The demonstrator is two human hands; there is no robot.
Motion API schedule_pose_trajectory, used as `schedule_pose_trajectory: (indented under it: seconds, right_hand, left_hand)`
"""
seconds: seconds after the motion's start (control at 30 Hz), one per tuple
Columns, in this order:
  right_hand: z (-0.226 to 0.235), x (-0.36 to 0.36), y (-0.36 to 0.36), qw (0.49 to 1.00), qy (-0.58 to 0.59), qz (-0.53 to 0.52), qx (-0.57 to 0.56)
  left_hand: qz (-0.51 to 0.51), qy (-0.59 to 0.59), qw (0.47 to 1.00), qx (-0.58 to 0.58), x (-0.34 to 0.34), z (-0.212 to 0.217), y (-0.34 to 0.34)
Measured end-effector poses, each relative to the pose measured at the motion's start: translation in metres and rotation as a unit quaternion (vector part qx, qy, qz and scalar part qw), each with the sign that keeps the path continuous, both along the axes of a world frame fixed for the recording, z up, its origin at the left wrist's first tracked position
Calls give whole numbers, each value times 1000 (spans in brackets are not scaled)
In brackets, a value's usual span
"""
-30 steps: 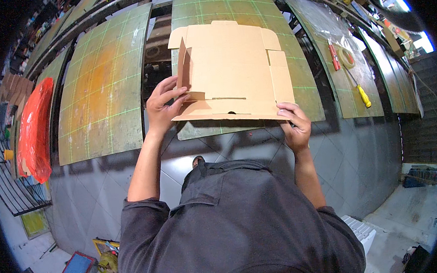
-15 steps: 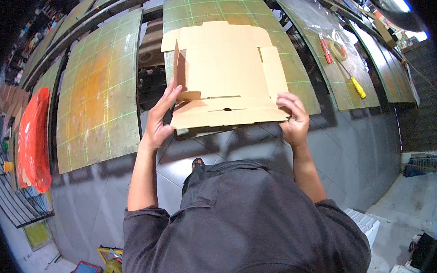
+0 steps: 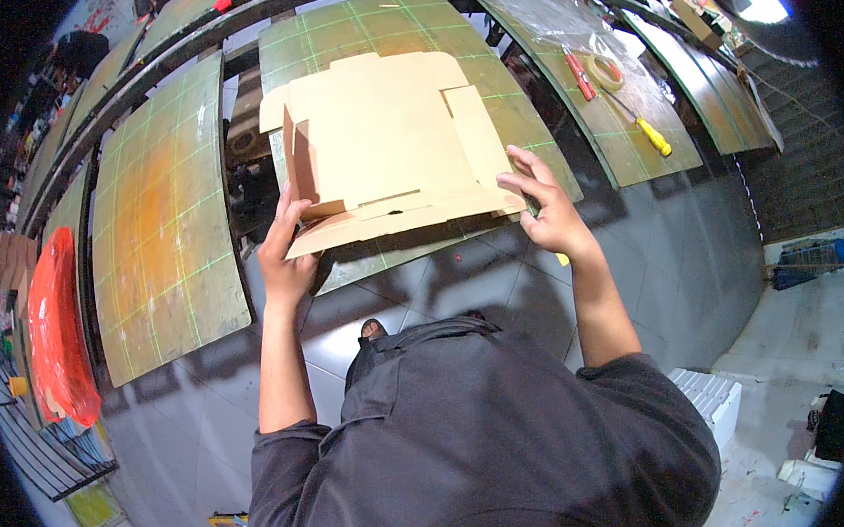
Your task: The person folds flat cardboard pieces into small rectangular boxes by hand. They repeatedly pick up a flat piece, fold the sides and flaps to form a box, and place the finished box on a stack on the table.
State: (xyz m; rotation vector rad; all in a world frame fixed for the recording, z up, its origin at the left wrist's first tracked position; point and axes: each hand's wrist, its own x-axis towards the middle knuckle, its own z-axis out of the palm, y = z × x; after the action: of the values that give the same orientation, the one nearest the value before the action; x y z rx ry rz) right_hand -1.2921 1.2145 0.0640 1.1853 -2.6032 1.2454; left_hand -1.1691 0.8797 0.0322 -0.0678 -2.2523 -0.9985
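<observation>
Holding a half-folded cardboard box (image 3: 377, 132) over the bench (image 3: 167, 229) in front of me.

My left hand (image 3: 287, 247) is closed on the near left corner, by the left flap (image 3: 298, 165) standing upright. My right hand (image 3: 541, 200) is at the near right corner, thumb and fingers apart; I cannot tell whether it pinches the box. The right flap (image 3: 480, 141) lies spread out, and everything sits above the middle green-lined board (image 3: 334, 34). On the board (image 3: 627, 162) to the right lie a red-handled tool (image 3: 580, 76), a roll of tape (image 3: 594, 76) and a yellow-handled screwdriver (image 3: 655, 138), near clear plastic (image 3: 548, 18). A red bag (image 3: 61, 330) is off to my left.
</observation>
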Motion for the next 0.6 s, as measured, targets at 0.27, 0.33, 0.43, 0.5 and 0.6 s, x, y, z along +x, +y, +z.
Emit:
schedule_pose_trajectory:
  seconds: [0.27,0.33,0.43,0.5,0.6]
  right_hand:
    - [5,-18,14,998,53,-26,15]
    - [10,-16,1,994,86,-59,-36]
    - [4,-15,-22,981,63,-134,-125]
    - [4,0,-49,939,-49,-234,-248]
    - [3,5,-53,940,28,-306,-151]
  left_hand:
    - [-2,1,1000,8,-3,-3,-3]
    - [-7,-7,1000,24,-1,-2,-4]
    - [-21,-17,1000,15,-2,-3,-9]
    - [-13,-16,999,31,-1,-4,-6]
    - [-2,-15,998,54,0,-2,1]
